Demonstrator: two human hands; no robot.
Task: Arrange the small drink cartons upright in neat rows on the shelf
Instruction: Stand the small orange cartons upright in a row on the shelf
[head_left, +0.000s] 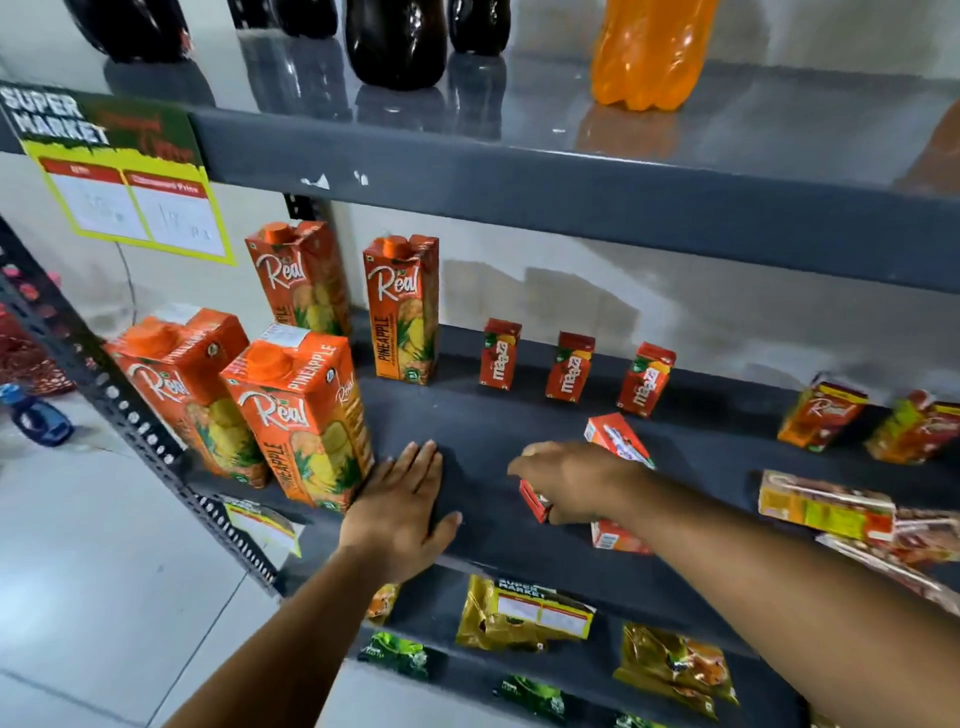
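Three small red drink cartons (571, 366) stand upright in a row at the back of the dark grey shelf (478, 436). My right hand (576, 480) is closed over a small red carton (535, 500) near the shelf's front. Another small carton (618, 439) lies tilted just behind that hand. A third (615, 538) lies under my wrist at the front edge. My left hand (402, 512) rests flat on the shelf, fingers apart, holding nothing, beside the large cartons.
Several tall orange pineapple juice cartons (296, 415) stand at the shelf's left. Small juice cartons (823, 413) stand at the right, with others lying flat (826, 506) in front. Dark bottles and an orange bottle (649, 52) fill the shelf above; snack packets (522, 613) lie below.
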